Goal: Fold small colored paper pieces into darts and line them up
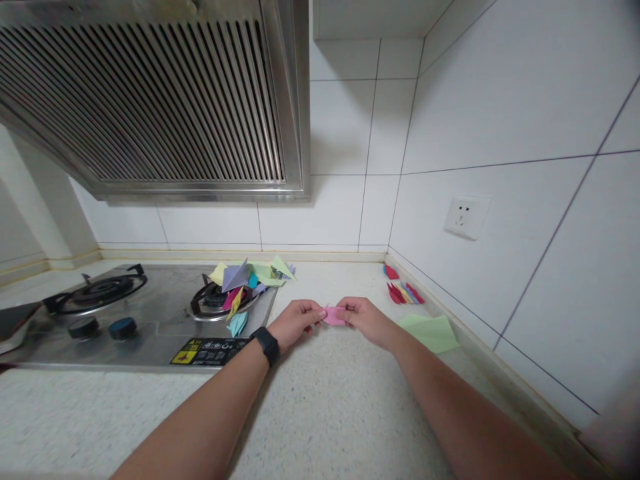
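Observation:
Between my two hands is a small folded piece of pink paper [333,316], held just above the speckled countertop [340,393]. My left hand [299,323], with a black watch on its wrist, pinches the paper's left end between thumb and fingers. At the other end, my right hand [367,319] grips it the same way. The fingers cover both ends, so only the middle of the pink paper shows. Beyond my right forearm lies a light green paper sheet [431,333], partly hidden by the arm.
On the left is a gas stove [155,333]; several folded papers [236,275] in mixed colours are heaped over its right burner. Small red and multicoloured folded papers [404,293] lie by the right wall. A range hood [295,100] overhangs the stove. The tiled wall holds a socket [467,217].

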`<state>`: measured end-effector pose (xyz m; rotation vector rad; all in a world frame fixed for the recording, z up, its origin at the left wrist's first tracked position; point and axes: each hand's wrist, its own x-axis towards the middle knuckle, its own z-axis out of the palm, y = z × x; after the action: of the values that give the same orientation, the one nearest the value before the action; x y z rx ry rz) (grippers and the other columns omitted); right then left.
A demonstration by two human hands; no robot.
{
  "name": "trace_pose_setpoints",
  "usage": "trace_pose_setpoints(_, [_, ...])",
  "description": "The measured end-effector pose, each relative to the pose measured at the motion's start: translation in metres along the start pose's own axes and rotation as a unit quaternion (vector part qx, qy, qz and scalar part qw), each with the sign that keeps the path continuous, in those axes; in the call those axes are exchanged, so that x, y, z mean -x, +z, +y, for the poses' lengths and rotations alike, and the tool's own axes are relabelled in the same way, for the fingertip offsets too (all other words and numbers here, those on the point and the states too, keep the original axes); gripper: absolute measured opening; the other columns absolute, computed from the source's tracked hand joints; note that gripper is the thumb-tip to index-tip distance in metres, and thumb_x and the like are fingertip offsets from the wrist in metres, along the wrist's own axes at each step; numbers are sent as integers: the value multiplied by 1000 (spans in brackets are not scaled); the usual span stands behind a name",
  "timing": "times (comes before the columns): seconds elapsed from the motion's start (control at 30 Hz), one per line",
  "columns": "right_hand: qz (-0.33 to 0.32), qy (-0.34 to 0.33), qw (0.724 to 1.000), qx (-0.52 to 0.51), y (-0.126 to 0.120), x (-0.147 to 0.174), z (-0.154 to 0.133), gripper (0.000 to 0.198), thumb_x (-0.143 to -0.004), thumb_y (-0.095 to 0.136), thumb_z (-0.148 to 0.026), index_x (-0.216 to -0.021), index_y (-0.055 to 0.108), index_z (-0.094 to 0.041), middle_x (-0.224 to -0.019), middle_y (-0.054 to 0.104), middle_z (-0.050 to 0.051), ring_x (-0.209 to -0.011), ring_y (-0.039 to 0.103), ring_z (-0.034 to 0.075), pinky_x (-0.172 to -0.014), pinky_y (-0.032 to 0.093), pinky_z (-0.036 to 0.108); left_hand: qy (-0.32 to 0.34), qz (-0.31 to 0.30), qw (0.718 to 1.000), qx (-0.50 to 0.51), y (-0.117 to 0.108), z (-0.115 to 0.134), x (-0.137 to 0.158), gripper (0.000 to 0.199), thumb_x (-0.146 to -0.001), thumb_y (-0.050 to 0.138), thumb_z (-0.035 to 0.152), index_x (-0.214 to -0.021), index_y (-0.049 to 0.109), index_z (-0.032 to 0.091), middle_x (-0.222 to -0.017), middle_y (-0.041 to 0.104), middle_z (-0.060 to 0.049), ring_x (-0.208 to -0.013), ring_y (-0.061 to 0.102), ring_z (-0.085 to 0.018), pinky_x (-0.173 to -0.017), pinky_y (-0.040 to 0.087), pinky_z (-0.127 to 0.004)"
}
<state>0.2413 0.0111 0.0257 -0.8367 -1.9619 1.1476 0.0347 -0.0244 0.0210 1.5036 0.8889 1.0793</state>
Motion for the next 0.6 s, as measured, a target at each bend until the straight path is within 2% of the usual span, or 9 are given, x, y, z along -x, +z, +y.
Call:
trace_pose_setpoints(0.37, [-25, 12, 999, 36, -8, 1, 2, 28, -77, 66, -42, -74, 64, -15, -61, 52, -3, -59, 43, 11, -56, 29, 23, -10, -2, 998, -66, -3, 6, 2, 38, -71, 69, 50, -72, 70, 12, -60, 58, -1, -50, 42, -8, -49, 31, -21])
trace_pose_setpoints(0.53, [-24, 14, 997, 67, -7, 1, 5, 26, -80, 63, -40, -77, 66, -14, -62, 52, -3, -59, 42, 11, -56, 29, 23, -45, 10, 993, -110, -6, -1, 0, 44, -71, 67, 55, -73, 70, 11, -49, 50, 4, -40, 34, -6, -42, 21, -21])
trace_pose_setpoints(0.6, [-15, 22, 997, 78, -8, 1, 7, 25, -81, 61, -39, -81, 66, -14, -63, 52, -3, -59, 42, 11, -55, 28, 23, -52, 20, 993, -107, -7, -4, -2, 45, -72, 64, 55, -76, 70, 11, -53, 54, 2, -40, 36, -5, -41, 22, -20])
